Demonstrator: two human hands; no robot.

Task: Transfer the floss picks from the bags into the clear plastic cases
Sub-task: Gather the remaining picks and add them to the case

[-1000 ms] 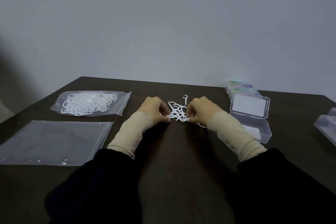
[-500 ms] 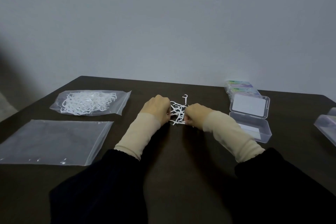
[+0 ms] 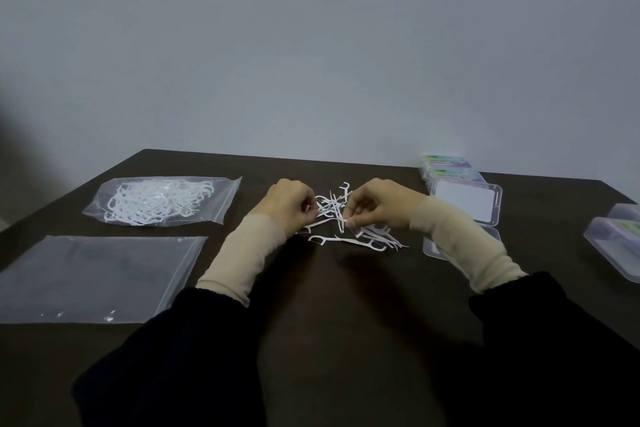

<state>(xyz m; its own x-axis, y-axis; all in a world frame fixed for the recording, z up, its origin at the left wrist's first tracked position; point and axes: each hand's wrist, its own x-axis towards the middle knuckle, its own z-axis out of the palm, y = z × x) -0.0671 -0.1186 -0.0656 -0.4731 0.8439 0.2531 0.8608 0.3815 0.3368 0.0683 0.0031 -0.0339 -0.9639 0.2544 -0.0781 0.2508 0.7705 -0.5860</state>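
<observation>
At bench (image 3: 346, 305) centre, the left hand (image 3: 289, 204) and right hand (image 3: 377, 206) pinch floss picks (image 3: 341, 222) from a loose pile, fingers curled around several. At ten o'clock lies a full bag (image 3: 162, 201); at eight, an emptied bag (image 3: 93, 274). At two o'clock, the open case (image 3: 465, 206) appears unfilled, so most transfer remains.

left hand (image 3: 289, 203), right hand (image 3: 377, 204) pinching loose floss picks (image 3: 334, 215), dark table (image 3: 346, 288)

White floss picks (image 3: 341, 225) lie tangled mid-table; a full bag (image 3: 162, 201) lies far-left, an empty bag (image 3: 97, 277) nearer, and an open clear case (image 3: 465, 206) to the right.
</observation>
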